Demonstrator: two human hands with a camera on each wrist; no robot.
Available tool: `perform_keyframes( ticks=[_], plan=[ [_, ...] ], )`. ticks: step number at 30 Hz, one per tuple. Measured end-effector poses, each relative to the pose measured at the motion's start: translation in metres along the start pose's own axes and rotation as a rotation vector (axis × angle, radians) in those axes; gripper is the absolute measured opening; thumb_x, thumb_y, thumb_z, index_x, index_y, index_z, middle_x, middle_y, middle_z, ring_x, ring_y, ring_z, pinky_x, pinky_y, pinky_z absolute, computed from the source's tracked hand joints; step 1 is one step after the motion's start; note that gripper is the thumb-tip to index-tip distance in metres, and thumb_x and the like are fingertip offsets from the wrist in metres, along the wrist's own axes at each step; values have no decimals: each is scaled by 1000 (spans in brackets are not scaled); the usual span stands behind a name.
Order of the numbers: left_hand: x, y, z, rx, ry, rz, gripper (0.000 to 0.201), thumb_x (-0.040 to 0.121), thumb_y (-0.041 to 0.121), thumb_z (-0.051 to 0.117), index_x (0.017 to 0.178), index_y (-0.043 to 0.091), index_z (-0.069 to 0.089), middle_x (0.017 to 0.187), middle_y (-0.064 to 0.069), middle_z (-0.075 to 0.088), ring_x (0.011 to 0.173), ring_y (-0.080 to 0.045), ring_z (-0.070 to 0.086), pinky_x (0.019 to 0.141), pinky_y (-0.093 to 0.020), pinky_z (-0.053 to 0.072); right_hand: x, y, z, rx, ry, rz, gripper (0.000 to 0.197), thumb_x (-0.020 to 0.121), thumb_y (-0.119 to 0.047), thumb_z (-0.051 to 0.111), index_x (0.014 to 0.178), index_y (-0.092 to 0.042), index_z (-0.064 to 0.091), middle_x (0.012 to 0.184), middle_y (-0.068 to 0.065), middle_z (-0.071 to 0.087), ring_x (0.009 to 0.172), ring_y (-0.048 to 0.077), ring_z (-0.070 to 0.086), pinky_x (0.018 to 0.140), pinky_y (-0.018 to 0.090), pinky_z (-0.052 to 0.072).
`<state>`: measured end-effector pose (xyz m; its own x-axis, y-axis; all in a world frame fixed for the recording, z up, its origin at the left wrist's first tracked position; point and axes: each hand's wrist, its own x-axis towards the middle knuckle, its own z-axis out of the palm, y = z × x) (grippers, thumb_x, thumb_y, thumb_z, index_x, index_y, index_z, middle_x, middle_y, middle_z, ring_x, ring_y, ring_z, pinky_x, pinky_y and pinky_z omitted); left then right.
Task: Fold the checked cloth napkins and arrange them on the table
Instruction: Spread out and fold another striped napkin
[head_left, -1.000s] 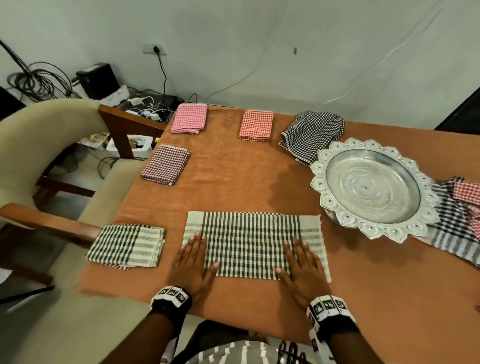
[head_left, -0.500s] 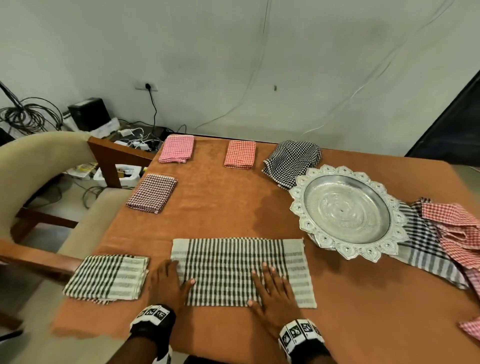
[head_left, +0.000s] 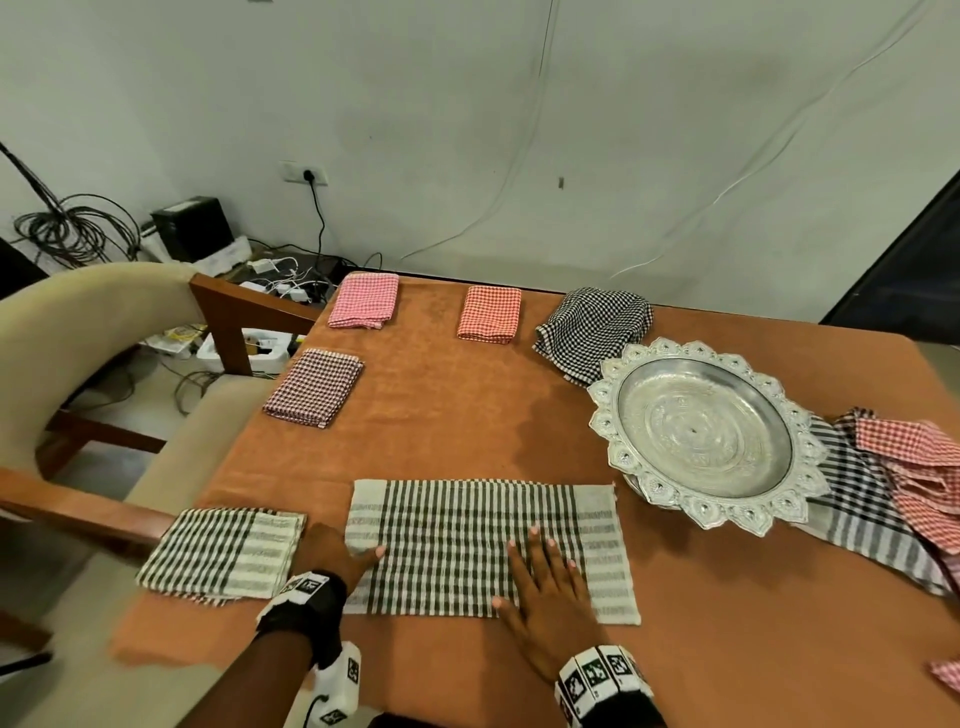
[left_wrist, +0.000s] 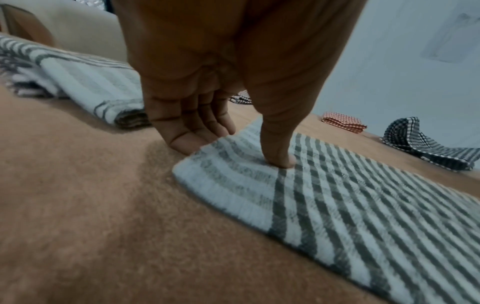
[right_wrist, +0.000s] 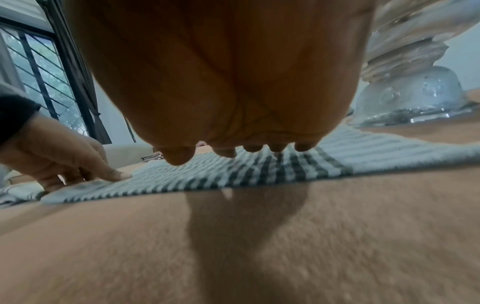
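Observation:
A dark-and-cream checked napkin (head_left: 467, 540), folded into a long strip, lies on the orange table (head_left: 457, 415) in front of me. My left hand (head_left: 358, 553) pinches its left end: in the left wrist view the thumb (left_wrist: 278, 158) presses on top while the fingers (left_wrist: 192, 139) slip under the raised edge of the napkin (left_wrist: 337, 195). My right hand (head_left: 545, 577) lies flat, fingers spread, on the strip's right-of-middle part. The right wrist view shows its fingertips (right_wrist: 226, 153) resting on the napkin (right_wrist: 259, 174).
A folded matching napkin (head_left: 223, 556) lies at the near left. Folded maroon (head_left: 314, 387), pink (head_left: 363, 301) and orange (head_left: 489, 314) napkins sit farther back, by a loose black-and-white one (head_left: 592, 327). A silver tray (head_left: 701, 431) and unfolded napkins (head_left: 909, 483) are on the right. A beige chair (head_left: 78, 364) stands left.
My left hand has slid off the strip's top to its left end and taken hold of the edge. The right hand stays flat on the cloth. The head view has tilted up.

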<state>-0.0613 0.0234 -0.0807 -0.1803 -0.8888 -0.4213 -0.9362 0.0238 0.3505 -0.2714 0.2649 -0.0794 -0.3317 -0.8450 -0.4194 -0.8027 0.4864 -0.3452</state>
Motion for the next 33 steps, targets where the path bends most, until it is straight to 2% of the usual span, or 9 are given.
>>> perform_keyframes(
  ticks=[3,4,8,14,17,21,26,30,33],
  plan=[
    [-4,6,-5,120,-70,-6,62,78,64,72,106,9,60,110,-12,67,96,-29,63,79,-32,52,-3,8,15,-34,-139,101,78,95,-75,8,161,-35,4,169,1,8,153,20,2,115,38,-10],
    [-6,8,-6,149,-80,4,65,81,64,70,113,9,61,116,-12,67,103,-29,64,80,-31,51,-3,12,19,-57,-134,116,77,96,-74,12,161,-33,7,168,1,12,152,20,6,115,38,-8],
    [-8,7,-6,18,-40,45,37,85,42,76,99,13,58,106,-10,70,95,-29,65,77,-30,49,-5,1,1,-38,8,21,92,78,-81,-7,156,-35,-21,157,-8,-38,149,19,-31,108,30,-31],
    [-7,-12,-2,-426,-115,77,25,81,11,81,104,9,71,100,-8,76,85,-22,70,85,-40,57,-2,-7,-1,-31,-88,4,101,68,-81,-14,157,-34,-19,156,-5,-40,150,25,-30,114,36,-24],
    [-16,-12,-10,-642,-91,76,44,83,3,78,123,6,59,115,-12,70,101,-28,68,92,-47,54,0,-18,-19,81,-86,39,102,76,-83,-5,162,-28,0,167,-3,-15,156,22,-10,124,40,-2],
    [-40,20,-20,-675,-37,333,61,85,-4,72,137,17,48,129,1,59,118,-14,58,95,-29,49,4,-53,-51,420,-31,-50,83,96,-75,22,161,-23,19,165,-1,26,150,17,30,122,39,26],
    [-82,77,-9,-644,-247,654,73,89,7,70,147,34,34,135,16,56,118,4,58,91,-19,53,44,-83,-56,1142,-26,40,76,82,-86,47,140,-37,53,135,-6,65,121,13,64,106,43,49],
    [-95,89,14,-667,-553,645,100,82,9,78,154,38,15,144,17,47,111,-9,66,90,-29,55,43,-68,-58,1218,234,161,29,97,-44,63,111,-20,72,99,-3,78,96,15,74,77,25,58],
    [-88,80,19,-655,-490,567,82,83,21,80,145,46,31,135,14,57,89,-15,71,76,-30,57,39,-47,-42,1049,259,166,20,98,-23,64,116,-19,71,109,-5,76,104,12,70,96,39,56]
  ],
)
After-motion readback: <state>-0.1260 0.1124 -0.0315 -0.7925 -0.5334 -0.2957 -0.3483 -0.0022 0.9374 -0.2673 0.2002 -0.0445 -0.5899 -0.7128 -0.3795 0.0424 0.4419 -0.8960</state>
